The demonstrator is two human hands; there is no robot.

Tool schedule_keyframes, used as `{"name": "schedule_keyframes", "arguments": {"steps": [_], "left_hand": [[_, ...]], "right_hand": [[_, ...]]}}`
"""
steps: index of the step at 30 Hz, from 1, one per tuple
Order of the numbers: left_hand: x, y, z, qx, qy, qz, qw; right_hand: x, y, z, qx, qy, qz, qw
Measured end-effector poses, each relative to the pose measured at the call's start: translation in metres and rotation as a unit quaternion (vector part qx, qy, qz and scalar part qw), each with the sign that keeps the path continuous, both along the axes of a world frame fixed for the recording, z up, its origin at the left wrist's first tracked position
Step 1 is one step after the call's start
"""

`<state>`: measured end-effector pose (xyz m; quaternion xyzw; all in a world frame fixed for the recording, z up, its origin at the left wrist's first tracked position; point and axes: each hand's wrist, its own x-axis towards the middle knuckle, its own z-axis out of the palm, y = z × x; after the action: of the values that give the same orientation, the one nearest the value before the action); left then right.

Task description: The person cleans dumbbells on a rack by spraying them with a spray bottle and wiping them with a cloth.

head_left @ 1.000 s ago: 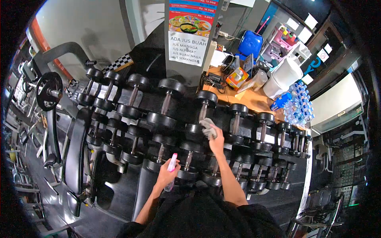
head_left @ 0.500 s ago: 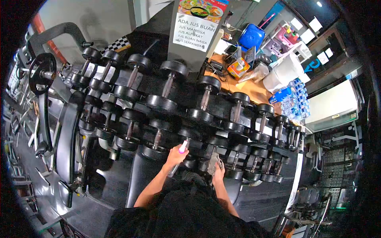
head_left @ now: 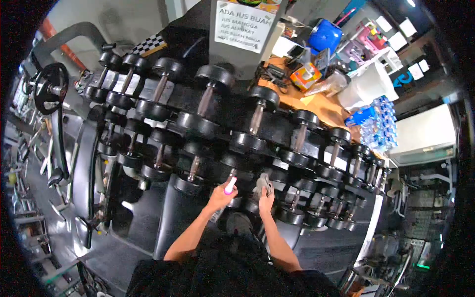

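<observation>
My left hand (head_left: 219, 199) is closed round a spray bottle (head_left: 230, 185) with a white and pink top; its clear lower part shows beneath the hand. The bottle's top is in front of a lower-row dumbbell (head_left: 233, 161). To the right, my right hand (head_left: 266, 199) grips a crumpled grey cloth (head_left: 263, 183) near the lower row of black dumbbells. Above both hands, an upper-row dumbbell (head_left: 256, 119) with a metal handle rests on the rack.
A padded bench (head_left: 166, 218) stands at the lower left, with a weight plate (head_left: 51, 88) farther left. Behind the rack, a wooden counter (head_left: 324, 108) carries a white bucket and an orange box. Bottled water (head_left: 380, 126) stands at the right.
My right hand has come down from the upper row to the lower row with the cloth. My left hand has moved slightly up and right with the bottle. The view has shifted.
</observation>
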<state>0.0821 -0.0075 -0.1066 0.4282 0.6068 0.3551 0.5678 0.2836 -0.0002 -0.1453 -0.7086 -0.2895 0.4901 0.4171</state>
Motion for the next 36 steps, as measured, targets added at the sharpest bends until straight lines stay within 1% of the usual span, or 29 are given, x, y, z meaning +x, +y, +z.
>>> {"name": "schedule_keyframes", "arguments": {"steps": [1, 2, 3, 4, 5, 6, 7, 8, 9, 10, 12, 13, 14, 15, 16, 18, 19, 20, 22, 23, 24, 25, 26, 28, 30, 31, 33, 34, 36], "left_hand": [[-0.002, -0.007, -0.007, -0.054, 0.012, 0.009, 0.998], [0.002, -0.014, -0.031, -0.061, 0.006, 0.03, 0.998], [-0.002, -0.022, -0.023, -0.056, 0.002, 0.023, 0.998], [-0.003, -0.032, -0.025, -0.063, -0.005, 0.036, 0.997], [-0.002, -0.041, -0.027, -0.094, -0.032, 0.061, 0.993], [-0.003, -0.05, -0.027, -0.102, -0.006, 0.053, 0.993], [-0.005, -0.062, -0.037, -0.069, 0.033, 0.043, 0.996], [-0.008, -0.072, -0.047, -0.035, 0.072, 0.029, 0.996], [-0.01, -0.08, -0.05, -0.043, 0.075, 0.027, 0.996], [-0.011, -0.087, -0.049, -0.069, 0.061, 0.033, 0.995], [-0.003, -0.098, -0.051, -0.101, 0.041, 0.046, 0.993], [0.0, -0.103, -0.052, -0.147, -0.004, 0.068, 0.987], [0.002, -0.107, -0.055, -0.19, -0.048, 0.088, 0.977], [0.006, -0.113, -0.058, -0.176, -0.049, 0.078, 0.98], [0.01, -0.113, -0.057, -0.178, -0.049, 0.079, 0.979], [0.02, -0.116, -0.054, -0.187, -0.056, 0.099, 0.976], [0.025, -0.116, -0.053, -0.189, -0.059, 0.099, 0.975], [0.029, -0.115, -0.052, -0.199, -0.076, 0.114, 0.97], [0.033, -0.111, -0.05, -0.208, -0.093, 0.123, 0.966], [0.034, -0.109, -0.048, -0.206, -0.076, 0.104, 0.97], [0.036, -0.109, -0.048, -0.206, -0.058, 0.086, 0.973], [0.037, -0.11, -0.049, -0.153, 0.019, 0.065, 0.986], [0.038, -0.11, -0.05, -0.154, 0.017, 0.063, 0.986], [0.039, -0.11, -0.053, -0.073, 0.023, 0.087, 0.993], [0.036, -0.114, -0.057, -0.08, 0.023, 0.087, 0.993], [0.034, -0.116, -0.059, -0.087, 0.023, 0.088, 0.992], [0.029, -0.117, -0.061, -0.074, 0.028, 0.08, 0.994], [0.027, -0.118, -0.061, -0.064, 0.034, 0.075, 0.995], [0.026, -0.117, -0.055, -0.099, 0.017, 0.08, 0.992]], "right_hand": [[-0.009, 0.015, -0.008, 0.102, -0.113, 0.043, 0.987], [-0.018, 0.029, -0.017, 0.204, -0.223, 0.08, 0.95], [-0.024, 0.043, -0.015, 0.245, -0.303, 0.143, 0.91], [-0.028, 0.057, -0.018, 0.229, -0.3, 0.235, 0.896], [-0.038, 0.075, -0.027, 0.281, -0.352, 0.336, 0.827], [-0.046, 0.095, -0.036, 0.327, -0.398, 0.432, 0.74], [-0.055, 0.106, -0.046, 0.323, -0.391, 0.433, 0.745], [-0.069, 0.115, -0.057, 0.351, -0.398, 0.456, 0.714], [-0.084, 0.122, -0.069, 0.378, -0.406, 0.479, 0.681], [-0.099, 0.128, -0.081, 0.373, -0.401, 0.481, 0.684], [-0.129, 0.136, -0.104, 0.31, -0.49, 0.555, 0.596], [-0.145, 0.137, -0.112, 0.308, -0.486, 0.56, 0.596], [-0.161, 0.139, -0.118, 0.241, -0.53, 0.58, 0.57], [-0.173, 0.14, -0.122, 0.172, -0.57, 0.596, 0.539], [-0.18, 0.143, -0.119, 0.169, -0.603, 0.65, 0.43], [-0.189, 0.144, -0.116, 0.126, -0.603, 0.676, 0.404], [-0.185, 0.142, -0.117, 0.147, -0.598, 0.652, 0.444], [-0.176, 0.139, -0.117, 0.144, -0.598, 0.653, 0.442], [-0.147, 0.142, -0.102, 0.277, -0.489, 0.642, 0.522], [-0.128, 0.139, -0.095, 0.322, -0.399, 0.633, 0.58], [-0.109, 0.134, -0.085, 0.319, -0.401, 0.633, 0.581], [-0.09, 0.129, -0.074, 0.374, -0.339, 0.586, 0.634], [-0.072, 0.121, -0.069, 0.425, -0.274, 0.532, 0.68], [-0.034, 0.097, -0.08, 0.336, -0.354, 0.443, 0.752], [-0.022, 0.084, -0.102, 0.259, -0.361, 0.264, 0.856], [-0.02, 0.082, -0.106, 0.258, -0.362, 0.262, 0.856], [-0.021, 0.086, -0.111, 0.103, -0.224, 0.152, 0.957], [-0.02, 0.09, -0.115, 0.103, -0.224, 0.151, 0.957], [-0.014, 0.105, -0.122, 0.186, -0.325, 0.224, 0.9]]}}
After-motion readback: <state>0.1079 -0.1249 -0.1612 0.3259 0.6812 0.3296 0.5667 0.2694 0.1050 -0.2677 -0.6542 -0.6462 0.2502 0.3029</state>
